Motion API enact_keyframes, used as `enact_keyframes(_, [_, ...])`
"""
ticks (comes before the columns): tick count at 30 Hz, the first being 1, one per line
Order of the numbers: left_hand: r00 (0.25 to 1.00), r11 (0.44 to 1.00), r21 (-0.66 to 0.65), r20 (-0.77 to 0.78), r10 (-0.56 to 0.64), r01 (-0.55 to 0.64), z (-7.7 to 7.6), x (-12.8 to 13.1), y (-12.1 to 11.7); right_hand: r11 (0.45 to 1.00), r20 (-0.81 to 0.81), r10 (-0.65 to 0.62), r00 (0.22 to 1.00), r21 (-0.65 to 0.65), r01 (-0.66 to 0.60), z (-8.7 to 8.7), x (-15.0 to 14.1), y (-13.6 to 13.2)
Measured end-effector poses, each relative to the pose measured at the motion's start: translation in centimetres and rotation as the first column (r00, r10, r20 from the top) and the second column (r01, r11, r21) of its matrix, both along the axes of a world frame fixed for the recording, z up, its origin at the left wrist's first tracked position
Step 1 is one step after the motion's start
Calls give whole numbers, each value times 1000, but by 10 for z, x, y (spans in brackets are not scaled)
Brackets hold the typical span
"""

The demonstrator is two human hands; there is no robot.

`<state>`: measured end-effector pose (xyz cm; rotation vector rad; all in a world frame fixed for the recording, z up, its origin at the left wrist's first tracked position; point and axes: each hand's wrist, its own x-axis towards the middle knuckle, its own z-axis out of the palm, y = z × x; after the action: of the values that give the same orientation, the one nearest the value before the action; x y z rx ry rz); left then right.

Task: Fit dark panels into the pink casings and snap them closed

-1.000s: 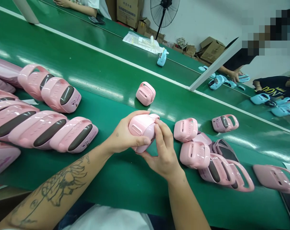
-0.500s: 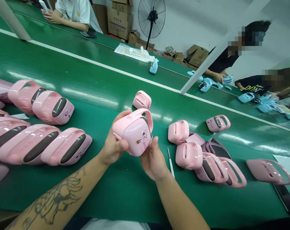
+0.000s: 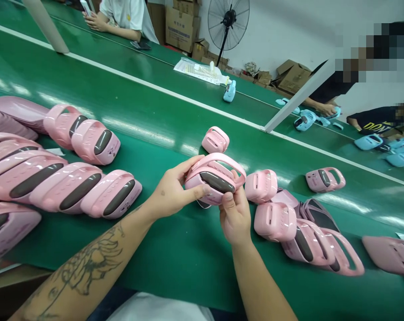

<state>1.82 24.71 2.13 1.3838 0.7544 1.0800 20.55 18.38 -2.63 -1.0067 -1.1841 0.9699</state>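
Both hands hold one pink plastic casing [image 3: 215,178] with a carry handle and a dark oval panel, a little above the green belt [image 3: 175,249]. My left hand [image 3: 173,189] grips its left end, thumb along the front. My right hand [image 3: 234,213] grips it from below on the right, fingers curled round the edge. The dark panel faces up toward me. A lone pink casing [image 3: 215,139] lies on the belt just beyond.
A row of finished pink casings [image 3: 71,187] lies at the left, a heap of pink casings [image 3: 288,218] at the right. Across the belt's white line lie blue casings [image 3: 369,141], where other people work. A fan [image 3: 228,18] and cardboard boxes stand behind.
I have turned the casing over: its printed end faced me before, now the dark panel and handle face up. It has also come lower, nearer the belt.
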Motion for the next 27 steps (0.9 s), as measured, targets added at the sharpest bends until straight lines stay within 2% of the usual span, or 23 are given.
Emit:
enact_keyframes(5, [994,999,-22,103,-28,30,5,0,-3,998,49,59,997,1,-59,6,6,-2])
enact_keyframes(8, [985,997,-63,169,-43,54,2,-1,-1,998,57,69,996,9,-70,9,9,-3])
enact_keyframes(14, [970,988,-153,245,8,31,-4,-1,2,998,74,30,997,45,-33,16,12,0])
enact_keyframes(18, [958,990,-115,282,-44,79,-5,-3,6,998,123,41,992,47,-47,27,14,1])
enact_keyframes(21, [962,994,-67,266,-67,88,-8,-3,10,1000,125,21,992,21,-23,28,12,1])
enact_keyframes(24, [964,992,-115,252,81,-53,-11,2,12,999,163,-41,986,-18,44,22,6,-3])
enact_keyframes(27, [948,954,-232,207,240,-190,-13,10,12,995,182,-84,980,-32,91,17,-4,-7])
